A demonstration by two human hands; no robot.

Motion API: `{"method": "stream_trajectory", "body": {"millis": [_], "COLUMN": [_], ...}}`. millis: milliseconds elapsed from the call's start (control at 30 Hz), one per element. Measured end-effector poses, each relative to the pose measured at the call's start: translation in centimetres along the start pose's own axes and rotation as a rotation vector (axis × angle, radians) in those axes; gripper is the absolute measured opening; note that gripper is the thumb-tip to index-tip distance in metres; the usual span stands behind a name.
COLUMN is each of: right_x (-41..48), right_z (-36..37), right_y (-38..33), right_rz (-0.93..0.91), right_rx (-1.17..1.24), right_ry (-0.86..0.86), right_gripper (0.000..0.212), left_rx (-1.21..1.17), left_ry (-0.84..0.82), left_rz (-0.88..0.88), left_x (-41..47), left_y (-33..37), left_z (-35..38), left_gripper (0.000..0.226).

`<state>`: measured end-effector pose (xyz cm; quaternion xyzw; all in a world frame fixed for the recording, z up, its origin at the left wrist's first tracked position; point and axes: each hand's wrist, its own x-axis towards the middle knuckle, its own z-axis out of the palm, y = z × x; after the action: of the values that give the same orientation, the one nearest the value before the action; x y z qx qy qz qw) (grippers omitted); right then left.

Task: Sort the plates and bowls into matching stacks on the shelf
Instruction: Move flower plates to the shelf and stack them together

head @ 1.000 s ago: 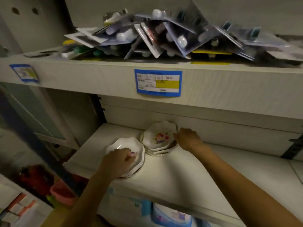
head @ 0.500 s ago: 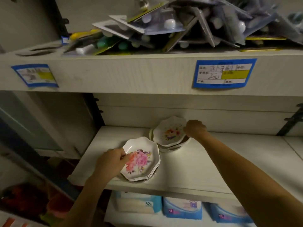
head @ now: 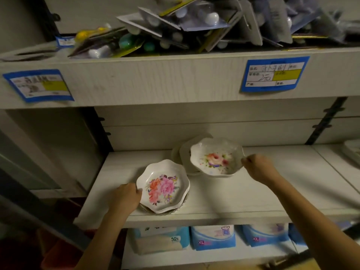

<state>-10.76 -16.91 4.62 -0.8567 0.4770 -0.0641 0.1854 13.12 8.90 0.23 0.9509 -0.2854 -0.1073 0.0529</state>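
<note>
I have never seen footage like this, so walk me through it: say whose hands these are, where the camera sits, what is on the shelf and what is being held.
There is no machine here. A person wears a camera on the head, looking forward and down at their own bare hands.

On the middle shelf sits a front stack of flowered plates. The left hand rests against its left rim. Behind stands a second stack. The right hand pinches the rim of a flowered bowl, tilted over that stack.

The shelf above holds packaged goods and blue price labels; blue packs sit below.
</note>
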Motion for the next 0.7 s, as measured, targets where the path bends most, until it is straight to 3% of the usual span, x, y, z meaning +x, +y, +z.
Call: {"method": "stream_trajectory", "body": {"millis": [267,400,700], "right_x": [-3.7,-4.8,-6.7], "right_z": [1.3,1.5,0.8], "right_y": [2.2,2.8,4.0], "right_rz": [0.094,0.116,0.150], "right_rx": [-0.008,0.024,0.073], "right_ry": [-0.011,-0.010,0.008], "right_gripper": [0.045,0.042,0.040], "left_rx": [0.026,-0.155,-0.394], "left_ry": [-0.027,-0.067,-0.040], "left_rz": [0.071,0.064,0.038], "left_x": [0.6,1.6,0.6], "left_y": [-0.2,-1.2,-1.2], "left_z": [-0.1,-0.1,-1.5], "left_gripper": [0.028,0.039,0.025]}}
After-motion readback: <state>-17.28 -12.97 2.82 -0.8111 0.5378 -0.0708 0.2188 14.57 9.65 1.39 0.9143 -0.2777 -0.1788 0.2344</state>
